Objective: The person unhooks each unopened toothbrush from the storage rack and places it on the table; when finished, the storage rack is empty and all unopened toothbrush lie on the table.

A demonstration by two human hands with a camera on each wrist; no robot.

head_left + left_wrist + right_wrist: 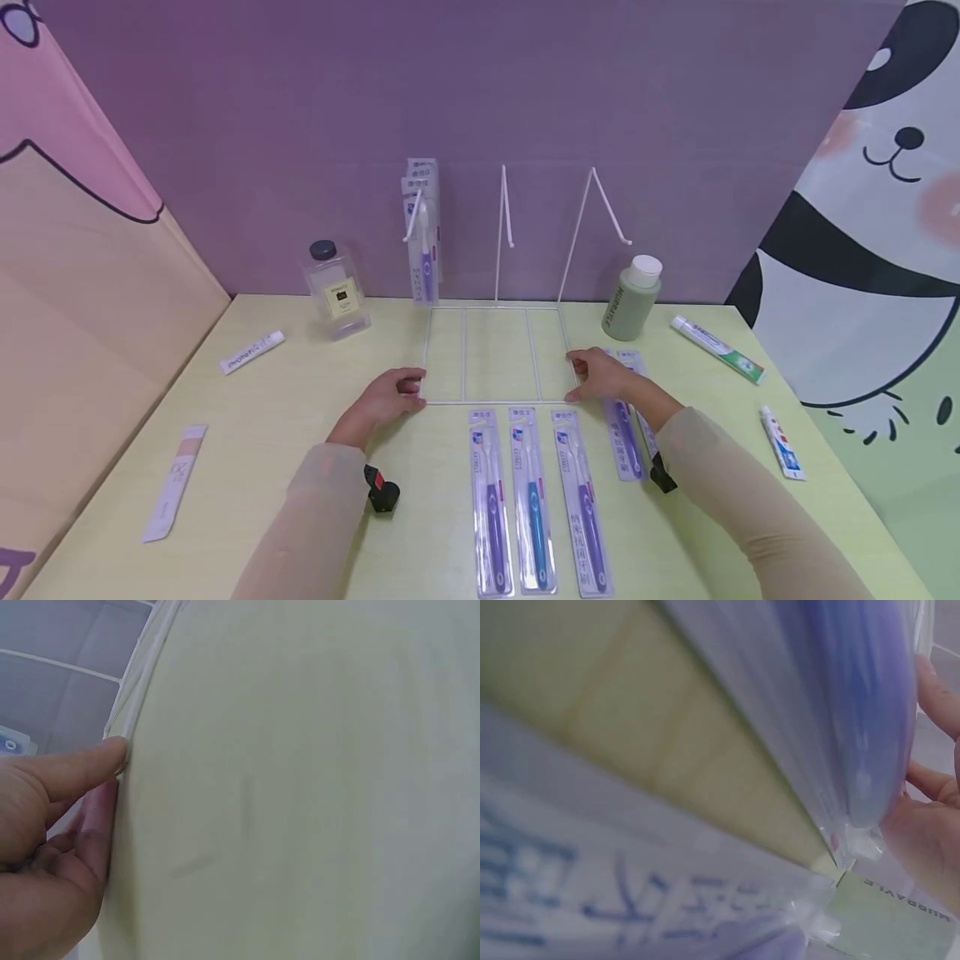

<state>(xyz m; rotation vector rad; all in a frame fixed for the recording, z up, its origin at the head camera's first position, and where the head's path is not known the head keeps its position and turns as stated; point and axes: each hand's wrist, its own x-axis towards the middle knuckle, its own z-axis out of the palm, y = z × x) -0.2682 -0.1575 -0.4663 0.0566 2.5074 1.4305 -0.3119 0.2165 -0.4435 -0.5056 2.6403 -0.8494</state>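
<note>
A white wire display rack (495,403) with three upright hooks stands on the table. My left hand (386,398) pinches the front left corner of its base; in the left wrist view the thumb (97,766) presses the wire from one side, with fingers behind it. At the base's right side, my right hand (603,375) holds the wire between thumb and fingers. Several packaged toothbrushes (424,258) hang on the left hook. In front of the rack lie three more packs: a purple toothbrush (493,517), a blue one (536,525) and another purple one (587,525).
More toothbrush packs (626,442) lie under the right forearm. A clear black-capped bottle (337,292) stands left of the rack, a green white-capped bottle (632,300) right. Tubes (252,352), (718,350), (782,443) and a flat pack (174,485) lie near the sides.
</note>
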